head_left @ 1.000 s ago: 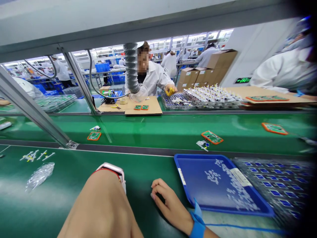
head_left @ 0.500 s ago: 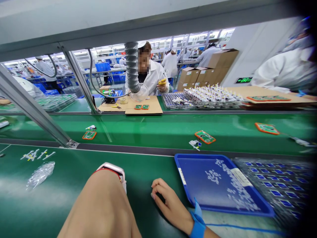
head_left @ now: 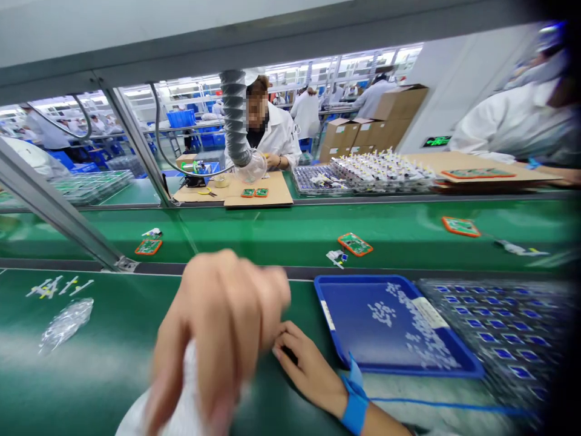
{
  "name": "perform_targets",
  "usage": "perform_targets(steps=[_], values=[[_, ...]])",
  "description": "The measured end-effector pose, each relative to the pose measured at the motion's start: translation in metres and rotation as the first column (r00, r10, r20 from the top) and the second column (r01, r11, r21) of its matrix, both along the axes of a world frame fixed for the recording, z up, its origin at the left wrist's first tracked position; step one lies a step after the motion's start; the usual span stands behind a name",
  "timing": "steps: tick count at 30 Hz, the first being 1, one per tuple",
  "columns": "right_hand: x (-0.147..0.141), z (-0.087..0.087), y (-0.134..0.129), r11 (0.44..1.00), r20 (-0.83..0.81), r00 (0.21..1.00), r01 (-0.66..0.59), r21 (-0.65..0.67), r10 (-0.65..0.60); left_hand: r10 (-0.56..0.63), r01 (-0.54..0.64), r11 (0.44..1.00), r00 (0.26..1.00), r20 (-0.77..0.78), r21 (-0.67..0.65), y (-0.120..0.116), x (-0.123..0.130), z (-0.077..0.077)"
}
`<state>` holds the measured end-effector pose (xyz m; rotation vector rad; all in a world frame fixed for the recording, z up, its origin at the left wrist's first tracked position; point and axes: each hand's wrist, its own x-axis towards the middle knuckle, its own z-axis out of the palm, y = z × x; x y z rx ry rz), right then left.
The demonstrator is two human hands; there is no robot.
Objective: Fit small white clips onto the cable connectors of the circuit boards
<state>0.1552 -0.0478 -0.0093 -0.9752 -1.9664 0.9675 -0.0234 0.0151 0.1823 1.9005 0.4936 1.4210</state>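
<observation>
My left hand (head_left: 222,315) is raised over the green belt and blurred by motion, its fingers curled, with a white sleeve or cloth (head_left: 170,393) below it. I cannot tell whether it holds anything. My right hand (head_left: 308,369) rests on the belt with its fingers loosely bent, holding nothing. A blue wrist strap (head_left: 354,412) circles that wrist, with a blue cord running right. Just beside this hand lies a blue tray (head_left: 349,309) scattered with small white parts. A dark patch shows under my right fingers.
A blister tray of blue components (head_left: 499,339) adjoins the blue tray. Orange-framed circuit boards (head_left: 354,244) lie on the belt beyond. A clear plastic bag (head_left: 66,324) lies at left. Co-workers in white coats (head_left: 272,130) sit across a metal-framed divider (head_left: 59,206).
My left forearm has lifted, bringing the hand up into view and hiding the watch. My right hand stays nearly still. The co-worker across has lowered their hands to the bench.
</observation>
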Motion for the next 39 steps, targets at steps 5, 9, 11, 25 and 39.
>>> perform_targets(steps=[5, 9, 11, 25, 39], values=[[0.003, 0.013, -0.007, 0.999, 0.04, 0.999, -0.006, 0.04, 0.004, 0.056, -0.061, 0.998, 0.969, 0.239, 0.014, 0.074, 0.059, -0.033], [0.019, 0.026, -0.009, 0.984, 0.051, 0.995, 0.081, 0.16, -0.09, 0.382, -0.403, 0.912, 0.773, -0.506, 0.075, 0.121, 0.114, -0.102], [0.036, 0.031, -0.005, 0.96, 0.058, 0.981, 0.167, 0.226, -0.184, 0.356, -0.378, 0.919, 0.677, -0.644, 0.11, 0.132, 0.137, -0.134], [0.201, -0.01, 0.028, 0.661, 0.274, 0.602, 0.696, 0.28, -0.75, 0.157, -0.083, 0.987, 0.393, -0.906, 0.135, 0.173, 0.12, -0.175], [0.198, -0.021, 0.034, 0.703, 0.357, 0.609, 0.652, 0.284, -0.709, 0.498, -0.5, 0.778, 0.123, -0.858, 0.38, 0.129, 0.038, -0.174]])
